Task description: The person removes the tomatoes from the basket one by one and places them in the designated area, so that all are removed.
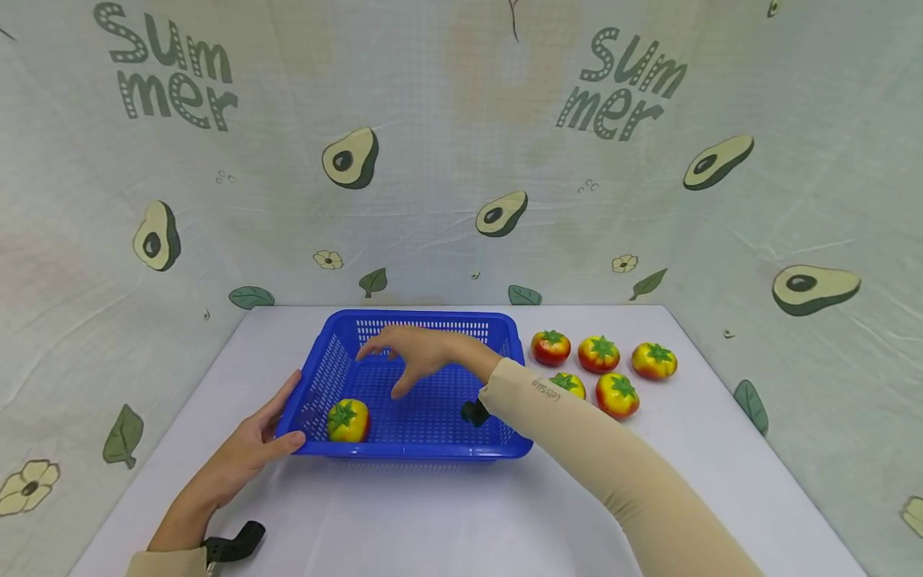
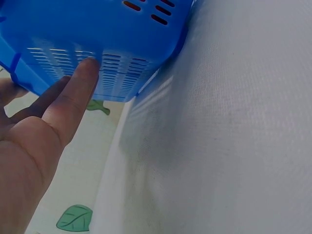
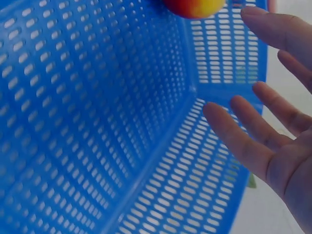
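A blue perforated plastic basket [image 1: 433,450] stands on the table. My left hand [image 1: 248,445] holds its front left corner, the thumb over the rim and fingers against the outer side wall. In the left wrist view, extended fingers [image 2: 73,100] touch that slotted wall. Inside, at the front left, sits one red-and-yellow tomato [image 1: 348,421] with a green leafy top. My right hand [image 1: 421,353] hovers over the basket, fingers spread and nothing in them. The right wrist view shows these loose fingers [image 3: 239,136] apart from the tomato [image 3: 195,6], which is cut off at the top edge.
Several similar tomatoes [image 1: 598,353] lie on the white table [image 1: 404,521] right of the basket; one is partly hidden by the right sleeve [image 1: 613,457]. A printed cloth backdrop [image 1: 433,160] rises behind and beside the table.
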A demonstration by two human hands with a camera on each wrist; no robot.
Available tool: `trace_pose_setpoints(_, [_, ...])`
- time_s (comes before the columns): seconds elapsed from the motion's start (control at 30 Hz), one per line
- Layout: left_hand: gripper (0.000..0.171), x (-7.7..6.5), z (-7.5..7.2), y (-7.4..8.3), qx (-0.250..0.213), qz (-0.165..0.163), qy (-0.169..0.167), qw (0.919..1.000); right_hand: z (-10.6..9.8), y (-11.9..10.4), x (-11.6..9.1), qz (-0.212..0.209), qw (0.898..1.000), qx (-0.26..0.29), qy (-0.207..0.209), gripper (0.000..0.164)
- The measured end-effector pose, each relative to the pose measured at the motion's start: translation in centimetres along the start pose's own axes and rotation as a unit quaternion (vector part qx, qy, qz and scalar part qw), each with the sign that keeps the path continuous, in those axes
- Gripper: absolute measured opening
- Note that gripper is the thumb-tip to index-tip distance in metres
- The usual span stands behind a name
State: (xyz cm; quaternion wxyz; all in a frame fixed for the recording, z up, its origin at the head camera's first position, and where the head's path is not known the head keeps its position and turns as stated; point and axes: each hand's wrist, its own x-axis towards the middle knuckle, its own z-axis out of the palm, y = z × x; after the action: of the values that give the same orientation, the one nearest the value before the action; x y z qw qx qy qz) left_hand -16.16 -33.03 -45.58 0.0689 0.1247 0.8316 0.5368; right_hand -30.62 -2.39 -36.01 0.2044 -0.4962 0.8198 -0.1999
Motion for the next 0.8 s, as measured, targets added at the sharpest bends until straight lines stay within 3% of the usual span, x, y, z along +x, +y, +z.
trace_pose_setpoints(0.4, [0.087, 0.0, -0.1, -0.2, 0.004, 0.004, 0.000, 1.0000, 2.5, 0.0, 2.2, -0.023, 0.994, 0.093, -0.051, 0.074])
trace_pose_setpoints(0.8, [0.088, 0.1, -0.1, -0.4, 0.004, 0.011, -0.001, 0.9999, 4.5, 0.0, 3.8, -0.022, 0.991, 0.104, -0.086, 0.074])
